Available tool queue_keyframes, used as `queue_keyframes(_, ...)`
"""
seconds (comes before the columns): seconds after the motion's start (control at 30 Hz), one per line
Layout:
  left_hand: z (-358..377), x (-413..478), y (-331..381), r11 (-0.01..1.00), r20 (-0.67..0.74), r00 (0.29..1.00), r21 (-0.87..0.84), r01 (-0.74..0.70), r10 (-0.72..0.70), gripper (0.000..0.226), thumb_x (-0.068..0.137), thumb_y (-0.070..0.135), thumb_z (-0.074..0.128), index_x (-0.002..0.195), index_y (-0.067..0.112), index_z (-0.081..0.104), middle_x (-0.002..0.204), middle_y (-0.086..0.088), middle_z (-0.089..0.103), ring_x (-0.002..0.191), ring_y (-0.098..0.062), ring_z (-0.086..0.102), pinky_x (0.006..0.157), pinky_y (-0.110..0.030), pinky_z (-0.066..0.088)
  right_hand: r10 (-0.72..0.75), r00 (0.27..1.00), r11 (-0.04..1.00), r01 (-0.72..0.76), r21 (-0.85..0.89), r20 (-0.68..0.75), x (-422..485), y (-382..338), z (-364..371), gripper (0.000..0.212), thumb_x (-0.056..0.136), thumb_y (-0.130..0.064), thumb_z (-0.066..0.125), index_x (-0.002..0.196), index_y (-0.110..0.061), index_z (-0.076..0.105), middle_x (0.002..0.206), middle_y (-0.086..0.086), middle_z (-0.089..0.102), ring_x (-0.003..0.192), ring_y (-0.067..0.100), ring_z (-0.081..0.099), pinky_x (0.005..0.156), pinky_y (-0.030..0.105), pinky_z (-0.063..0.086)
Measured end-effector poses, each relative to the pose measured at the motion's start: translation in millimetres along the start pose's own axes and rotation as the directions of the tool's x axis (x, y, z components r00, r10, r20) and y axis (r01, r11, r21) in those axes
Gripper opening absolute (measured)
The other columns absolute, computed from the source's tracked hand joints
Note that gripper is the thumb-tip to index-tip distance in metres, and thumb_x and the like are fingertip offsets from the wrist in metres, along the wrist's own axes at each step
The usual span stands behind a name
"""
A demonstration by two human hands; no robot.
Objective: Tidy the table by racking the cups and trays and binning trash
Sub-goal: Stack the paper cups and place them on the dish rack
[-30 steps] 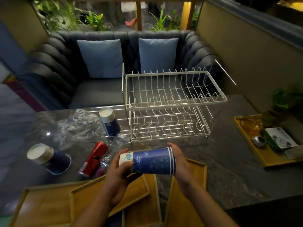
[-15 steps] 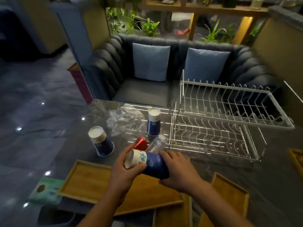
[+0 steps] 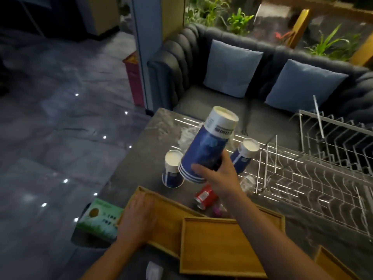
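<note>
My right hand (image 3: 220, 178) grips a stack of blue paper cups (image 3: 207, 148), held upside down and tilted over the table. Two more blue cups stand upside down on the table: one (image 3: 171, 172) just left of the stack, another (image 3: 243, 156) to its right by the wire rack (image 3: 314, 178). My left hand (image 3: 139, 217) rests flat on the left end of a wooden tray (image 3: 167, 225). A second wooden tray (image 3: 220, 247) overlaps it. A red can (image 3: 205, 197) lies on its side under my right wrist. Crumpled clear plastic (image 3: 187, 134) lies behind the cups.
A green tissue pack (image 3: 99, 219) sits at the table's left corner. A clear plastic bottle (image 3: 247, 181) lies by the rack's front. A third tray corner (image 3: 333, 265) shows bottom right. A dark sofa with blue cushions (image 3: 232, 67) stands behind the table.
My left hand let go of the cup stack and dropped onto the wooden tray. My right hand lifted the stack and turned it bottom-up. The view swung left.
</note>
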State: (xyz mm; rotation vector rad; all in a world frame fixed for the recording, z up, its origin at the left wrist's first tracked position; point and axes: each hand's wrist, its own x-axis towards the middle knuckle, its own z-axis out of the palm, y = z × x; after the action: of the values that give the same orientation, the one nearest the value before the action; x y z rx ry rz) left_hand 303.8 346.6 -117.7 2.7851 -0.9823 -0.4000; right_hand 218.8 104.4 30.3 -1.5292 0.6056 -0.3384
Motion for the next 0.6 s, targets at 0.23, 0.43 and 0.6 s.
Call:
queue_keyframes(0.23,28.3,7.8,-15.3,0.990,-0.055,0.992,0.088,-0.108,0.113,0.066,0.091,0.060,0.040,0.146,0.024,0.043,0.160,-0.012,0.031,0.150,-0.030,0.019,0.119,-0.050,0.010,-0.019,0.999,1.000,0.020,0.013,-0.034,48.5,22.2,58.3,0.070,0.062,-0.020,0.091,0.116,-0.040,0.052,0.116,-0.019,0.068,0.106,0.001,0.065,0.082,0.025,0.056)
queue_keyframes(0.43,32.5,7.1,-16.3,0.992,-0.042,0.995,0.086,-0.091,0.095,0.067,0.092,0.063,0.038,0.147,0.025,0.042,0.160,-0.010,0.031,0.151,-0.027,0.016,0.121,-0.049,0.008,-0.001,1.000,0.997,0.001,-0.078,0.005,53.5,62.0,70.2,0.075,0.049,-0.037,0.095,0.107,-0.056,0.051,0.115,-0.026,0.065,0.107,0.000,0.064,0.081,0.023,0.055)
queue_keyframes(0.6,35.2,7.8,-15.8,0.992,-0.053,0.995,0.095,-0.084,0.089,0.067,0.092,0.061,0.038,0.147,0.023,0.042,0.160,-0.010,0.029,0.151,-0.027,0.014,0.121,-0.049,0.007,0.031,0.999,0.980,-0.024,-0.198,0.030,56.4,98.4,75.5,0.076,0.046,-0.038,0.093,0.103,-0.063,0.049,0.108,-0.031,0.064,0.101,-0.007,0.062,0.079,0.016,0.052)
